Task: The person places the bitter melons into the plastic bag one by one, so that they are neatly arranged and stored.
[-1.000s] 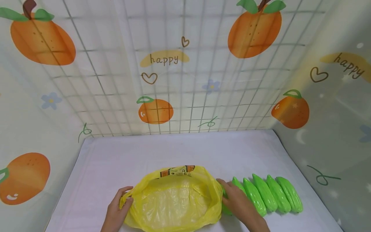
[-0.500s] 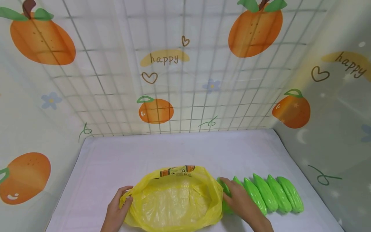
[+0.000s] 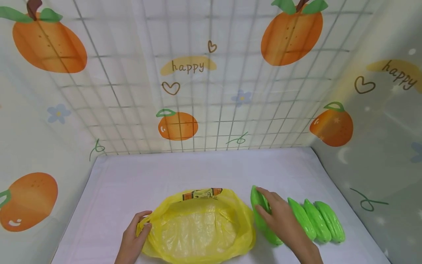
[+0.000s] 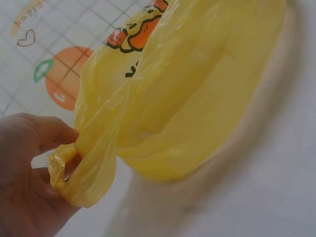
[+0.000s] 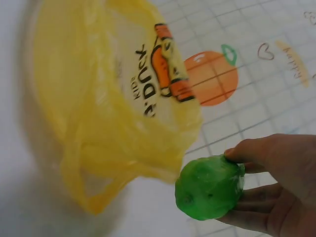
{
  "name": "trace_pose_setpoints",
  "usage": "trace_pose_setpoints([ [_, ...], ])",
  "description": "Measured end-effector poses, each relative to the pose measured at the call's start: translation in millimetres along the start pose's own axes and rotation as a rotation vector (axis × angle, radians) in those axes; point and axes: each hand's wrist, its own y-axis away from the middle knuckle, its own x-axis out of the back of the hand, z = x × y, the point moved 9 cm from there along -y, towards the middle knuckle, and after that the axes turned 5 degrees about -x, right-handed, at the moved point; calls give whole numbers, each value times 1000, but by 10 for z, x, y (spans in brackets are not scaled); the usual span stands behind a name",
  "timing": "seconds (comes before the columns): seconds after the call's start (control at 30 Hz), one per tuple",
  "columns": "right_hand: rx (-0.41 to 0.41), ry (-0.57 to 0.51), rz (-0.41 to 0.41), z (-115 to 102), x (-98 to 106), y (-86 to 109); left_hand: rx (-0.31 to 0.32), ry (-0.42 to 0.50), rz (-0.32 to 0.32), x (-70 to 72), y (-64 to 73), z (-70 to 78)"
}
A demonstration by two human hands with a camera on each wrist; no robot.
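Observation:
A yellow plastic bag (image 3: 242, 227) gapes wide on the table, with a duck print on its back wall. At its left end my left hand (image 3: 134, 234) holds the handle loop (image 4: 91, 182) between thumb and fingers. Just right of the bag, my right hand (image 3: 276, 212) grips a glossy green ridged gourd (image 3: 258, 216), its pointed tip facing away. The right wrist view shows this gourd's rounded end (image 5: 207, 190) between thumb and fingers, apart from the bag's edge. My right hand and forearm hide some of the green pieces behind them.
To the right, 3 similar green gourds (image 3: 316, 222) lie side by side on the white tabletop (image 3: 184, 170). Printed curtains with oranges (image 3: 178, 126) enclose the back and both sides, with a wire grid at the back.
My right hand has shifted from the bag's right edge, moving slightly right and up with the green gourd in its grip. The left hand stays on the bag's handle.

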Motion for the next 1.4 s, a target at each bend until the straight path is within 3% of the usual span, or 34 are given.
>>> trace_pose_setpoints([
  [0.2, -6, -77, -57, -154, 7, -89, 6, -7, 0, -6, -6, 14],
  [0.53, -92, -391, -251, -477, -296, -232, 20, 5, -3, -8, -4, -6],
  [1.03, -19, -642, -530, -996, -925, -187, 14, 12, -14, 0, -18, -4],
  [1.2, -70, -756, -622, -1116, -1174, -109, 10, 11, -18, -6, -23, 7],
  [1.4, -204, -831, -686, -1144, -1545, -56, 4, 19, -17, -10, -14, 13],
])
